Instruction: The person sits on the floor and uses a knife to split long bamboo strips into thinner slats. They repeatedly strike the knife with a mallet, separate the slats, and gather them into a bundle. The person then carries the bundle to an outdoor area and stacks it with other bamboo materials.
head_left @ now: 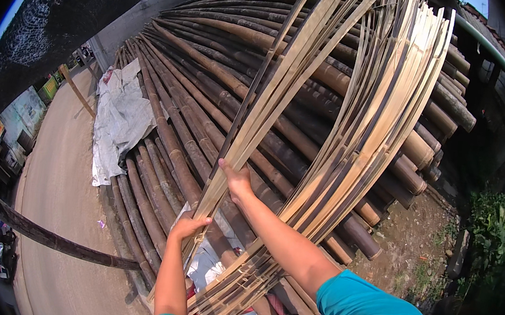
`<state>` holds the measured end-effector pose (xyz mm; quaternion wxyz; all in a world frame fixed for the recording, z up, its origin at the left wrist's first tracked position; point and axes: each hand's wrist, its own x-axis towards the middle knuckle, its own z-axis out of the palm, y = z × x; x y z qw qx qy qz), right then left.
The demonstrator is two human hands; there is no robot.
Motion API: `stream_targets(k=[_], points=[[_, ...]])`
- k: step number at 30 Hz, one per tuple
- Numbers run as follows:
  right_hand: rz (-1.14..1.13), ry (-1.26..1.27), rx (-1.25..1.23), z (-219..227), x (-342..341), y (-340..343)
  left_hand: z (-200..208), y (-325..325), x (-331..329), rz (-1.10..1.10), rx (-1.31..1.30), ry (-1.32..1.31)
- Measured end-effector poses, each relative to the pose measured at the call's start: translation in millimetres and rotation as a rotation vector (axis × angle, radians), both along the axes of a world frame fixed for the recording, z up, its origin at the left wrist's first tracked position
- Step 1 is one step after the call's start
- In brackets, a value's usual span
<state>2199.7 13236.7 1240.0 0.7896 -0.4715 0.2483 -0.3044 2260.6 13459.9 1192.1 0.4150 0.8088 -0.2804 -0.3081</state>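
Both hands grip one slim bundle of split bamboo strips, pale inside and dark along one edge, slanting up and away from me. My left hand is closed round its lower end, thumb across the front. Higher up, my right hand wraps it from the right side. Beneath my right forearm and to the right lies a larger heap of bamboo strips, fanned out at its far end. The strips' near ends gather in a ragged bunch below my hands. My palms are hidden.
Long dark bamboo poles are stacked under the strips, their cut ends at right. A grey-white sheet drapes over poles at left. Beyond it runs a road. A single dark pole juts out leftward. Green plants grow at right.
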Motion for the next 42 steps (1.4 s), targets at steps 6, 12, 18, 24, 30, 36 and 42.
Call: stream_targets(k=[6,12,18,24,30,36,42], points=[[0.177,-0.035,0.313,-86.8,10.9,-35.4,-90.4,5.0,35.6,0.063,-0.077,-0.058],[0.055,-0.049,0.11,-98.2,5.6,-78.1,-77.5,-17.1,44.9,0.104,0.044,-0.328],[-0.002,-0.028,0.07,-119.7,33.1,-86.7,-77.2,-34.0,88.6,0.214,0.161,-0.349],[0.026,-0.027,0.012,-124.5,92.4,-66.4,-115.0,-42.1,123.0,0.482,0.063,-0.595],[0.18,0.34,0.121,-199.4,102.7,-70.2,-190.0,-58.8,139.1,0.604,0.175,-0.379],[0.269,0.351,0.083,-226.9,96.1,-68.0,-216.5,-62.6,149.9,0.802,-0.047,-0.615],[0.373,0.579,-0.055,-262.3,100.3,-60.2,-236.8,-73.8,190.3,0.587,-0.09,-0.455]])
